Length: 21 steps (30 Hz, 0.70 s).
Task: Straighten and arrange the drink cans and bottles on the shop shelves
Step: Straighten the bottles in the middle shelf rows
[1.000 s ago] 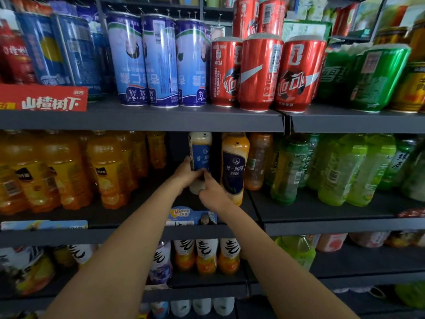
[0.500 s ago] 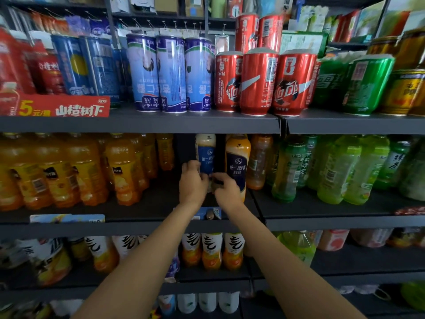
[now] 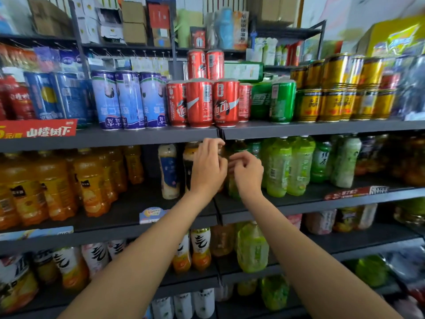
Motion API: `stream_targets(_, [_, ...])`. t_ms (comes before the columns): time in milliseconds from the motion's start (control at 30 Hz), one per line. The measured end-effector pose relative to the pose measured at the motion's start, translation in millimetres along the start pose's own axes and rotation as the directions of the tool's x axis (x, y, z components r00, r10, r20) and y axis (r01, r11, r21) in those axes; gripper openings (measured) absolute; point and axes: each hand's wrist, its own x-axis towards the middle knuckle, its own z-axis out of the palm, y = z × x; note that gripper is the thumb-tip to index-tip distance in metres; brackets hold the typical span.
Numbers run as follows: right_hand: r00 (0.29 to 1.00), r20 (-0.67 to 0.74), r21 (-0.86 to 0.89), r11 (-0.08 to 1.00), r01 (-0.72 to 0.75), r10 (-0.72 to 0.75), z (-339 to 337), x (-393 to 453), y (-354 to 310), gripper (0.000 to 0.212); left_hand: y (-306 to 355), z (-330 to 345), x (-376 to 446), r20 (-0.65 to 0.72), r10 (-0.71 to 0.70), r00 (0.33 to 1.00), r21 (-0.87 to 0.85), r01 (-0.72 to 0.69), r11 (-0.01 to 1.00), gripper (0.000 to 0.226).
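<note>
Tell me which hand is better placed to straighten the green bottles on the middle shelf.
Right. The right hand is up against the leftmost green bottle, with the row of green bottles just beyond it. The left hand is in front of the dark-labelled bottle, farther from them.

Dark grey metal shelves (image 3: 142, 137) span a shop wall, cardboard boxes (image 3: 134, 24) stacked on top under daylight.

Both bare forearms rise from lower frame toward centre. Left hand (image 3: 208, 168) and right hand (image 3: 248, 173) side by side, backs to camera, fingers curled forward.
</note>
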Motion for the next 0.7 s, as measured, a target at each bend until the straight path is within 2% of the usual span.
stream_targets(167, [0.999,-0.035,0.018,1.000,-0.013,0.013,-49,19,9,0.029,39,32,4,0.031,0.060,0.998,0.030,-0.061,0.998,0.030])
stream_targets(300, [1.000,-0.030,0.020,1.000,0.004,-0.004,-93,45,19,0.028,76,65,15,0.009,0.038,0.999,0.040,-0.038,0.998,0.031])
stream_targets(467, [0.994,0.083,-0.020,0.997,0.069,-0.068,-166,83,40,0.029,133,127,28,-0.049,-0.002,0.999,0.031,0.003,1.000,0.032])
stream_targets(600, [0.994,0.092,-0.024,0.998,0.057,-0.055,-220,117,53,0.024,179,167,36,-0.107,-0.071,0.992,-0.012,0.070,0.997,0.031])
stream_targets(700, [0.989,0.149,-0.068,0.997,0.031,-0.021,-239,132,59,0.020,195,180,47,-0.127,-0.144,0.981,0.000,0.145,0.989,0.031])
